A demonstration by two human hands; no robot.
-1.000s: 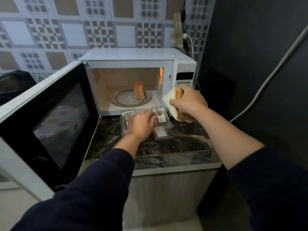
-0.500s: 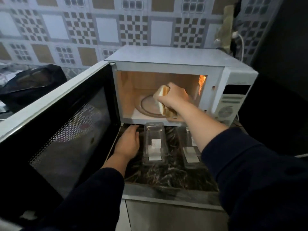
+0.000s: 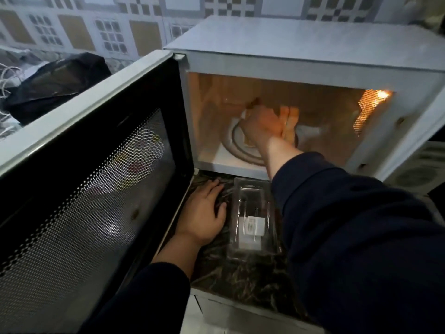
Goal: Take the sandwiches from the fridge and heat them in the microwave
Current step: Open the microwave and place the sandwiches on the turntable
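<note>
Toasted sandwich beside right hand

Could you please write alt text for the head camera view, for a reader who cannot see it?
A person's right hand reaches into an open, lit microwave, setting a sandwich on the glass turntable beside another sandwich. The left hand rests flat on the dark marble counter, next to an empty clear plastic box.

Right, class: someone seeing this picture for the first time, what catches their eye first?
The lit orange microwave cavity, upper right, where the right hand sets a sandwich on the glass turntable beside another sandwich. Then the open black door filling the left.
</note>
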